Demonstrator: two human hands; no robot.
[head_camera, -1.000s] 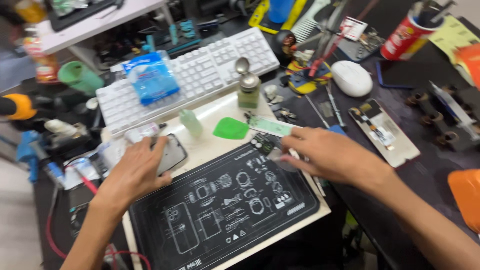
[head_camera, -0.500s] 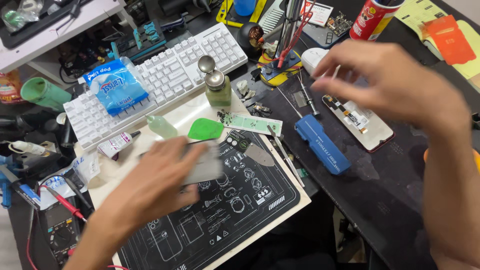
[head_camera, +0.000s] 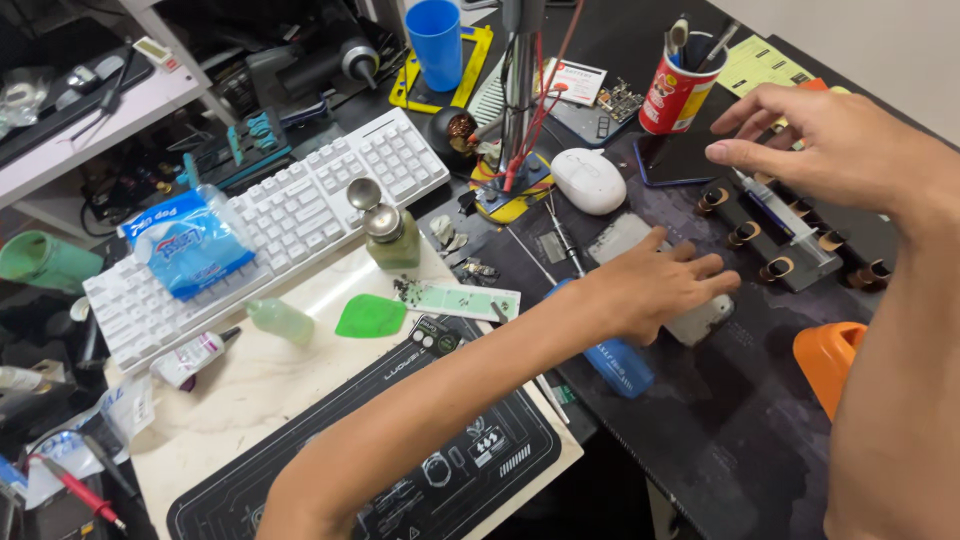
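While both arms cross the bench, left hand (head_camera: 660, 285) lies flat, fingers together, on phone (head_camera: 700, 320) near right edge | right hand (head_camera: 830, 145) hovers, fingers apart, over syringe (head_camera: 775, 210) on rack (head_camera: 790, 250) | progress: phone placed, syringe not yet gripped.

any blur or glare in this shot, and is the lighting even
Head view: mostly sharp; the right hand is slightly soft at its fingertips, the left hand crisp. Lighting is soft and even, with only faint shadows under the hands. Mild sheen on the white mouse and the dispenser bottle cap. The keyboard edges bow a little, wide-lens style.
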